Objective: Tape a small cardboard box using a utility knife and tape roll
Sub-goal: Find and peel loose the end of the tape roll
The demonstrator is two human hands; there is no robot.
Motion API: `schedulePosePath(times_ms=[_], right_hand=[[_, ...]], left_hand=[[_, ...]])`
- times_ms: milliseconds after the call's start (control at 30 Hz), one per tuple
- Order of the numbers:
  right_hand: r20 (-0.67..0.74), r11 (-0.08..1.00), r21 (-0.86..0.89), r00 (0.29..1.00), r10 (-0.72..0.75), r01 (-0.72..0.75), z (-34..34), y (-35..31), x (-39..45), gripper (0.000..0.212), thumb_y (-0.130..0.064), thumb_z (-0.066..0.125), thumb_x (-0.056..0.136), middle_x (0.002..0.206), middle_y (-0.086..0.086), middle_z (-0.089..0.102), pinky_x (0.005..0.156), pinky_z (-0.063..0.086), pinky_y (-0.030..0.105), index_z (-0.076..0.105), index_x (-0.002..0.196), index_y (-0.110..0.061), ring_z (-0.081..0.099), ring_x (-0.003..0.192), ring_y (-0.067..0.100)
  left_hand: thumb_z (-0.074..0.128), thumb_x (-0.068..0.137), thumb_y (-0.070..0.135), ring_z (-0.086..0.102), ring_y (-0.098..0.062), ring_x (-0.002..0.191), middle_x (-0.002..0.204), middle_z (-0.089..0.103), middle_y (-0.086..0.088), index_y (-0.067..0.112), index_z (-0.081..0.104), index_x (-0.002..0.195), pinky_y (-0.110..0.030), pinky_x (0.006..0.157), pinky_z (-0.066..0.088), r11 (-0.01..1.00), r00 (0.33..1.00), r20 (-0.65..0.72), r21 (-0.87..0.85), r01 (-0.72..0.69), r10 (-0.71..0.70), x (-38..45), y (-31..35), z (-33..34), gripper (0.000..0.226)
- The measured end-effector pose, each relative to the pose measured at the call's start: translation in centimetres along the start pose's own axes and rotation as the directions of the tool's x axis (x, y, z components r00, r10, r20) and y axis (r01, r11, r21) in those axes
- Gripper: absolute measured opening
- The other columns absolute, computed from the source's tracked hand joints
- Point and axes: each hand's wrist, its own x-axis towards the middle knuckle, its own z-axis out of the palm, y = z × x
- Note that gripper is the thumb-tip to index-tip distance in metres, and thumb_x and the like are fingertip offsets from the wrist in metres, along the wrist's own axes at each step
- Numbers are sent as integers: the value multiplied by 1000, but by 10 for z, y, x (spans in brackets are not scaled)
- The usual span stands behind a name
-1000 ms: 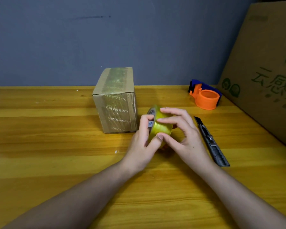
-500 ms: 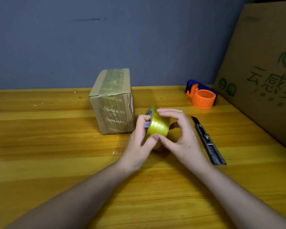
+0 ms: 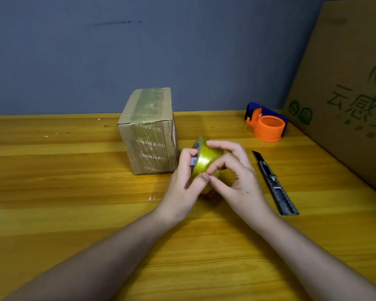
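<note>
Two hands, left hand [image 3: 182, 187] and right hand [image 3: 237, 181], grip one tape roll [image 3: 205, 159].

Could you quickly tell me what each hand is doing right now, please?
Left hand: grips the tape roll, fingers and thumb curled round it.
Right hand: holds the same roll, fingertips on its outer surface.

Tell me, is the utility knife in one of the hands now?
No, the utility knife lies untouched on the table, right of both hands, which hold the tape roll.
</note>
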Motion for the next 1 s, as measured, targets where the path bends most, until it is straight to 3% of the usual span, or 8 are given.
schedulePosePath(times_ms=[100,200,267,533,700,867,1000], right_hand=[[-10,1000,-6,1000,-3,3,1,-1,-2,12,-25,65,80,126,-8,53,99,40,30,63,85,-15,47,123,11],[-11,999,-13,999,-35,35,-1,0,0,30,-25,67,81,127,-6,54,99,43,37,61,111,-20,48,123,10],[-3,998,-33,999,-44,44,-1,0,1,34,-26,66,82,127,-5,55,103,41,36,63,115,-18,48,124,10],[1,1000,29,1000,-6,6,0,0,1,24,-25,65,81,126,-4,55,98,43,35,67,104,-17,48,123,11],[-3,1000,10,1000,2,-2,3,-2,-2,8,-24,63,80,127,-7,53,104,36,28,67,84,-17,45,126,12],[-3,998,-41,999,-41,41,0,-2,-1,36,-25,65,83,127,-7,53,105,37,32,60,119,-22,46,126,9],[7,995,-87,999,-52,52,-1,-1,1,31,-28,64,84,127,-8,53,106,31,23,65,114,-21,45,125,7]], left_hand=[[44,72,37,49,8,78,85,54,33,23,40,99,-16,72,40,1000,1000,3,3,-1,1,0,1,0,31],[45,73,37,49,6,78,86,54,31,22,41,100,-19,72,40,1000,1000,1,-23,1,-1,0,1,0,31],[45,74,36,49,8,79,88,54,31,23,41,100,-16,73,40,1000,1000,4,-22,-10,10,0,1,0,29],[45,74,37,49,10,82,88,53,35,22,39,101,-16,75,40,1000,1000,15,-3,-10,10,0,1,-1,31],[44,74,38,49,9,80,85,52,35,23,39,100,-13,72,39,1000,1000,12,14,-19,19,0,1,-1,31],[45,73,38,50,6,80,88,54,31,22,41,102,-24,75,41,1000,1000,16,-7,-7,7,0,1,-1,33],[45,74,37,50,9,81,89,54,33,24,39,101,-20,75,40,1000,1000,24,-3,-12,12,1,1,-1,30]])
